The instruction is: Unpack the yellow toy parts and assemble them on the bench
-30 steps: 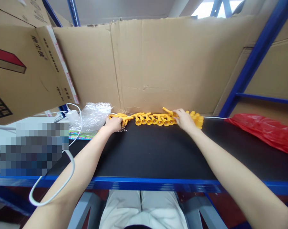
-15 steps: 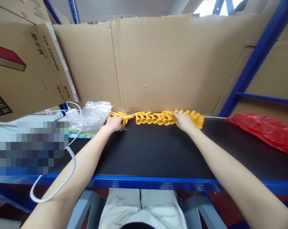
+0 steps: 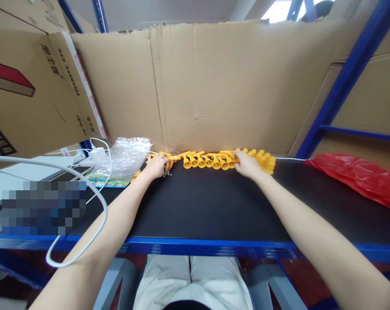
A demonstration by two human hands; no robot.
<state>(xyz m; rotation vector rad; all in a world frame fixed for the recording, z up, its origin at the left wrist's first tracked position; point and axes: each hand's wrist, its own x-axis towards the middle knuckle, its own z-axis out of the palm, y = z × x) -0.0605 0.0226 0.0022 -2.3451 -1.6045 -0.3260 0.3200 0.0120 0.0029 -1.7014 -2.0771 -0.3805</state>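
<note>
Along the foot of the cardboard wall runs a row of yellow trumpet-shaped plastic pieces [image 3: 209,162], their flared round mouths facing me. My right hand [image 3: 247,163] is bent around the trumpet-shaped piece at the row's right end, its fingertips partly hidden. Beyond that hand stand yellow knobbed pieces [image 3: 267,161] packed together. My left hand [image 3: 156,165] rests over a loose heap of yellow stick-like pieces [image 3: 173,161], fingers apart and reaching right across them. Small shiny coiled metal bits [image 3: 167,172], like springs, lie just beside its fingertips.
Left of the heap lie clear plastic wrap [image 3: 126,155] and a colourful printed sheet [image 3: 113,183]. A white cable [image 3: 101,206] loops over my left forearm. A red plastic bag [image 3: 353,176] is at right. The black tabletop [image 3: 207,211] ends at a blue front rail [image 3: 210,247].
My left hand has loosened from a curled shape, its fingers now straighter over the yellow pieces. The white cable has swung higher at left. My right hand has barely shifted.
</note>
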